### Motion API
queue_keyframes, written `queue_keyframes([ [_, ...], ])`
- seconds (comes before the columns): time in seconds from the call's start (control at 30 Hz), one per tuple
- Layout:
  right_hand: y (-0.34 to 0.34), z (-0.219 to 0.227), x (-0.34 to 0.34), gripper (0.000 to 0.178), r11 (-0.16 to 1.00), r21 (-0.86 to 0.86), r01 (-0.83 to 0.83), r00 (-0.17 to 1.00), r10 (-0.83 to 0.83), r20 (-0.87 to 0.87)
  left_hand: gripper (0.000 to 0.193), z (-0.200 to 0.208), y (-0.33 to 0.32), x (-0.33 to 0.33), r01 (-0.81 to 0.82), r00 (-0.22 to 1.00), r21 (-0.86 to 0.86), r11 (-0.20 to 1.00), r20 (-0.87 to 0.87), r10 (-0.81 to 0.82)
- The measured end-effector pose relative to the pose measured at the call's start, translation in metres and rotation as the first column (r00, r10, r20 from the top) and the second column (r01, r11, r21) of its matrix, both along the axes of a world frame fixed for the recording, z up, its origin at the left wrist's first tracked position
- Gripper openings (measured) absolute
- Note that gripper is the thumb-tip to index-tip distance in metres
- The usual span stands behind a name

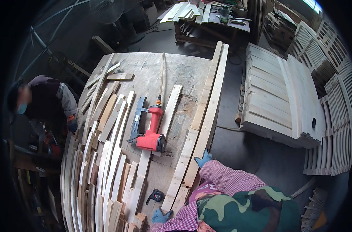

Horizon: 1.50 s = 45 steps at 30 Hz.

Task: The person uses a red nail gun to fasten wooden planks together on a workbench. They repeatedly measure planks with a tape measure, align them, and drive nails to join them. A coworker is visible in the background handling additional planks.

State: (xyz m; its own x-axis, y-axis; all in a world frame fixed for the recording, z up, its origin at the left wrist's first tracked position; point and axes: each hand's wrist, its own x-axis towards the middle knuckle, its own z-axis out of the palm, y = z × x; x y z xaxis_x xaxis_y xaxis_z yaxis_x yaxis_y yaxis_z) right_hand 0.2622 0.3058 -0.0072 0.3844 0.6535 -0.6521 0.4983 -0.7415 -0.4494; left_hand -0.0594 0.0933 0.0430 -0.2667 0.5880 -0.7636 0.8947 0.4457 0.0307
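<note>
Two long pale wooden planks lie side by side along the right edge of the table. My right hand (203, 158), in a blue glove, grips the edge of the outer plank (208, 131). Lower down, my gloved left hand (160, 216) holds the near end of the inner plank (183, 158), its thumb beside the wood. A black tape measure (156, 195) lies just above my left hand. In the middle of the table rests a red nail gun (151, 140) with a hose at its tail, lying across a wooden strip (171, 112).
Many loose wooden strips (116, 154) cover the left side of the wooden table (145, 63). A co-worker (48, 100) bends at the far left. A stack of boards (268, 92) stands to the right, slatted panels (330, 123) beyond it. Another worktable (238, 26) is at the back.
</note>
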Motion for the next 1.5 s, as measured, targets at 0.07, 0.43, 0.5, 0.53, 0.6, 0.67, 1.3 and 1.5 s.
queue_keyframes([
  [0.07,0.000,-0.002,0.000,0.098,1.000,-0.006,-0.001,1.000,0.001,0.016,0.095,0.001,0.003,0.001,0.026,0.999,-0.046,0.999,-0.034,-0.028],
  [0.43,0.002,0.012,0.003,0.099,0.999,-0.021,-0.044,0.999,0.044,-0.003,0.100,0.001,0.013,0.011,0.060,0.998,-0.012,0.998,-0.036,-0.061],
  [0.5,0.003,0.010,0.003,0.099,0.998,-0.021,-0.052,0.999,0.052,0.000,0.099,0.000,0.014,0.009,0.074,0.996,-0.016,0.997,-0.046,-0.075],
  [0.53,0.002,0.007,0.003,0.099,0.998,-0.020,-0.056,0.998,0.056,0.004,0.099,0.000,0.015,0.009,0.082,0.995,-0.021,0.996,-0.050,-0.083],
  [0.6,0.004,0.003,0.004,0.099,0.998,-0.020,-0.065,0.998,0.065,0.013,0.097,0.004,0.018,0.010,0.062,0.996,-0.056,0.996,-0.055,-0.065],
  [0.67,0.004,0.002,0.003,0.100,0.996,-0.025,-0.080,0.997,0.080,0.017,0.095,0.006,0.018,0.009,0.052,0.997,-0.077,0.996,-0.058,-0.057],
  [1.3,0.008,0.003,0.010,0.105,0.982,-0.082,-0.168,0.981,0.175,0.088,0.103,0.014,-0.002,-0.002,-0.157,0.957,0.196,0.968,0.271,0.101],
  [1.5,0.001,0.065,0.037,0.106,0.451,0.150,-0.880,0.456,0.713,0.532,0.090,-0.055,-0.088,-0.009,0.118,0.989,0.438,0.891,-0.127,-0.069],
])
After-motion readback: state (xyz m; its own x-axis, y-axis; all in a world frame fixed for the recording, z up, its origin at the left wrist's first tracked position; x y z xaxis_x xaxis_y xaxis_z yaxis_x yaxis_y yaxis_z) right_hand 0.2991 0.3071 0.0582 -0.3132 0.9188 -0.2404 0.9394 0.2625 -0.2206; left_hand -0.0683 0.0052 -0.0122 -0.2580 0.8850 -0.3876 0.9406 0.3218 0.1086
